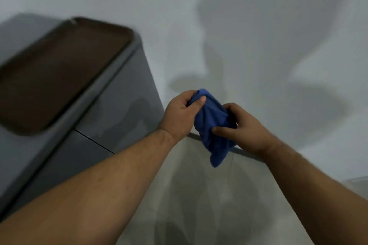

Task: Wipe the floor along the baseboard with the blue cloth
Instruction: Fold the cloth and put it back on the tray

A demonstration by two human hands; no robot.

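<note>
The blue cloth [211, 125] is bunched up in the air, well above the floor, with a loose corner hanging down. My left hand [179, 113] grips its upper end, thumb pressed on top. My right hand [241, 125] holds its right side, fingers curled into the folds. Behind and below the cloth runs the grey baseboard [245, 152] where the white wall meets the beige tiled floor [199, 185]. The cloth hides a stretch of the baseboard.
A grey cabinet-like appliance [111, 117] stands against the wall on the left, with a dark brown tray [59, 73] lying on its top. The white wall [258, 26] fills the upper half, crossed by shadows.
</note>
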